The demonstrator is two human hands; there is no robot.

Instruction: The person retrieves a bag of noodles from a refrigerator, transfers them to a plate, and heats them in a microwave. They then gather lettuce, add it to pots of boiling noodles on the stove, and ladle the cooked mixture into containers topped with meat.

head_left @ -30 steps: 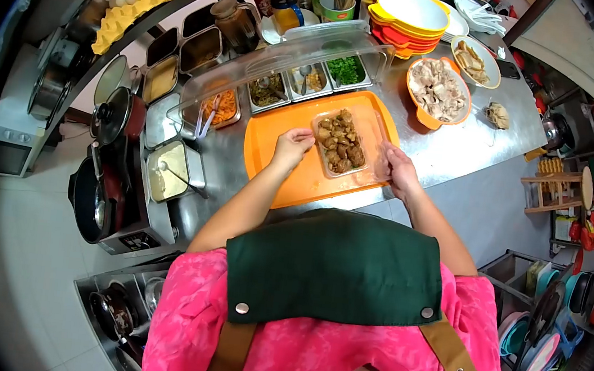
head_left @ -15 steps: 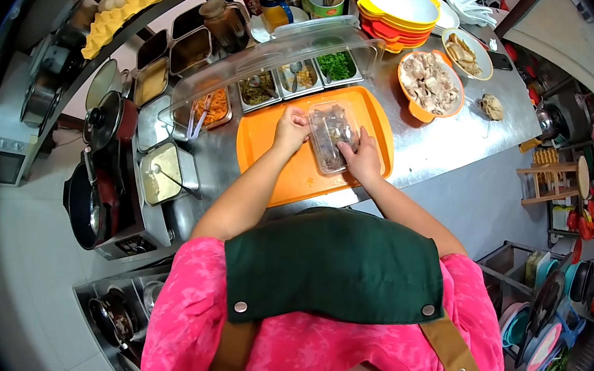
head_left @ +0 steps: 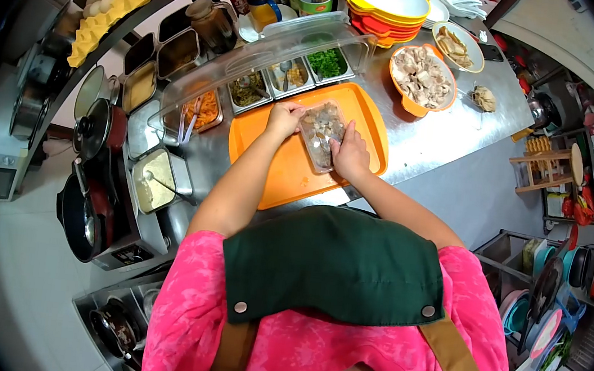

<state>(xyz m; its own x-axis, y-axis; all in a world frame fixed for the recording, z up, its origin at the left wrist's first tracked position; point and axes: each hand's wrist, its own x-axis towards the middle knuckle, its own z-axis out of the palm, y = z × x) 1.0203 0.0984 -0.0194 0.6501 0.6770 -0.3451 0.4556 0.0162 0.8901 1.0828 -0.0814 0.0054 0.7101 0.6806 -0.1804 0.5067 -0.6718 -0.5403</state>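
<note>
A clear plastic box [head_left: 322,132] with greyish, lumpy food inside lies on the orange tray [head_left: 276,176]. My left hand [head_left: 286,120] closes its fingertips on the box's upper left edge. Along the right side my right hand [head_left: 351,155] grips the box, its thumb reaching over the near part and its fingers at the far right edge. Just behind the tray are metal pans of dark chopped pickles [head_left: 248,90], yellowish bits [head_left: 289,76] and chopped green onion [head_left: 326,63], under a raised clear cover [head_left: 267,56].
Right of the tray stand an orange bowl of sliced mushrooms [head_left: 422,78] and a knotted bag [head_left: 484,98]. Stacked bowls [head_left: 388,7] rise behind. On the left are shredded carrot [head_left: 202,109], a pan of pale paste [head_left: 155,179] and dark cooking pots [head_left: 97,128]. Egg trays [head_left: 124,1] sit on a shelf.
The whole view has shifted slightly left. My right hand has settled more along the box's side, and the food inside shows more clearly, with less glare on top.
</note>
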